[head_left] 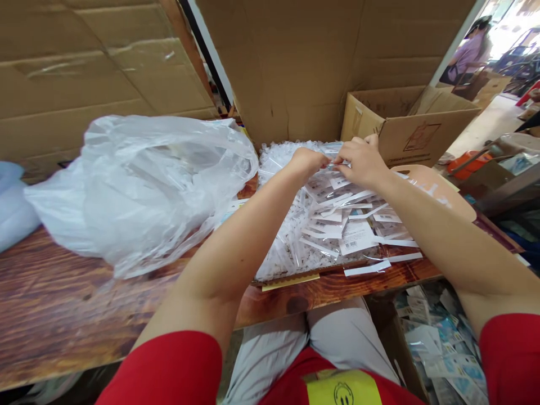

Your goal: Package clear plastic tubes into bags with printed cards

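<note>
My left hand (310,161) and my right hand (361,162) are close together over the far part of a shallow tray filled with small white translucent pieces (287,242). The fingertips of both are pinched near each other; what lies between them is too small to make out. Under and in front of my right hand spreads a pile of clear packets with white strips and printed cards (356,237). Some packets hang over the tray's front edge.
A large translucent plastic bag (160,185) lies on the wooden table (54,304) at left. An open cardboard box (422,132) stands behind right, near a peach-coloured board (458,197). Filled packets (447,343) lie in a box below right. A person (466,53) sits far off.
</note>
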The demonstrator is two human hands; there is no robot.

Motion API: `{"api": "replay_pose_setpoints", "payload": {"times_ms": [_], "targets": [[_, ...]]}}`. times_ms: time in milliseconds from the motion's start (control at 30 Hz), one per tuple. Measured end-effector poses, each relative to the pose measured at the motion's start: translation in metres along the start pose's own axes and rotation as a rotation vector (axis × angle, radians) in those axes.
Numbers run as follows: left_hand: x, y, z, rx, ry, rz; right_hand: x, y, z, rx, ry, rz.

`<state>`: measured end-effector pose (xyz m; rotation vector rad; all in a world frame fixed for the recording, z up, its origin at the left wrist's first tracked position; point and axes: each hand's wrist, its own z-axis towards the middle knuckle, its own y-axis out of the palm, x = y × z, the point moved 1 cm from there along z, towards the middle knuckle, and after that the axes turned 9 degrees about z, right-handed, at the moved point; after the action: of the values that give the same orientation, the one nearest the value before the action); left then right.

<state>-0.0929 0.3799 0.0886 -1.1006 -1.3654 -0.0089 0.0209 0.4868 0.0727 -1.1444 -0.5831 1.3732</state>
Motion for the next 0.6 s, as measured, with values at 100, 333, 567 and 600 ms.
{"api": "replay_pose_setpoints", "payload": {"times_ms": [100, 333, 567, 600], "targets": [[0.002, -0.004, -0.017, -0.052, -0.023, -0.046, -0.005, -0.003, -0.009, 0.031, 0.054, 0.195], [-0.006, 0.0, -0.019, -0.229, 0.064, -0.319, -0.011, -0.013, -0.01, -0.019, 0.307, 0.546], [-0.009, 0.005, -0.02, -0.17, 0.043, -0.298, -0.032, -0.02, -0.01, 0.007, 0.42, 0.394], [-0.009, 0.006, -0.022, -0.165, 0.031, -0.294, -0.033, -0.021, -0.01, -0.009, 0.429, 0.423]]}}
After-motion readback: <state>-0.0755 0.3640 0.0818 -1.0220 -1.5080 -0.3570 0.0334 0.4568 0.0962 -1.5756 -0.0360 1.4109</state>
